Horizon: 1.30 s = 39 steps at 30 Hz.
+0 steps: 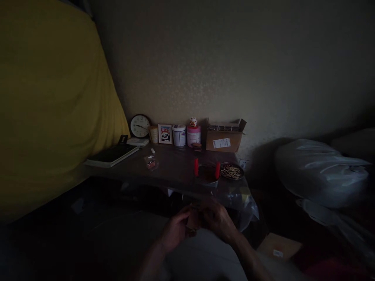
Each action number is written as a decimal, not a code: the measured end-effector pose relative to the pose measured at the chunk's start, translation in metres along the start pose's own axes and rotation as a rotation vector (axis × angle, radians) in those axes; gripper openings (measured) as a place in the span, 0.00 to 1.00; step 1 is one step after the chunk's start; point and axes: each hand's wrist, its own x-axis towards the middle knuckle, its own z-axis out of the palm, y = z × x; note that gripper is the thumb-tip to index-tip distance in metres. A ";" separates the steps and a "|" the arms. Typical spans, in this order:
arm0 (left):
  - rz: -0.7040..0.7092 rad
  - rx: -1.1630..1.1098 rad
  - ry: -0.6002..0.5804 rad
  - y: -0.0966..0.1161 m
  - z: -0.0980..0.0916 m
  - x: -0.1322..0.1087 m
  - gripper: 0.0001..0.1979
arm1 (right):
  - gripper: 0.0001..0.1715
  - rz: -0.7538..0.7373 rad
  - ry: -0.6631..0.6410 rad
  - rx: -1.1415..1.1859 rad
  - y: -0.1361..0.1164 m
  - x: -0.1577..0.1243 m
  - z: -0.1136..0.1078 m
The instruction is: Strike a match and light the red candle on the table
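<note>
curtain [43, 109] yellow | clock [140, 126] white-faced | jar [193, 135] pink | two cylinders [196, 166] red

Left hand [175, 230] and right hand [218, 220] meet low, fingers curled inward together.

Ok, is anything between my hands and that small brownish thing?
Nothing visible. The left hand and right hand both close on the small brownish thing, held just short of the table. The dim, blurred picture hides the finger detail.

The held object [192, 223] — blurred, too dim to identify.
</note>
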 end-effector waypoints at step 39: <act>0.168 -0.225 -0.035 0.011 0.006 -0.006 0.14 | 0.30 -0.017 -0.001 0.183 -0.017 -0.005 0.017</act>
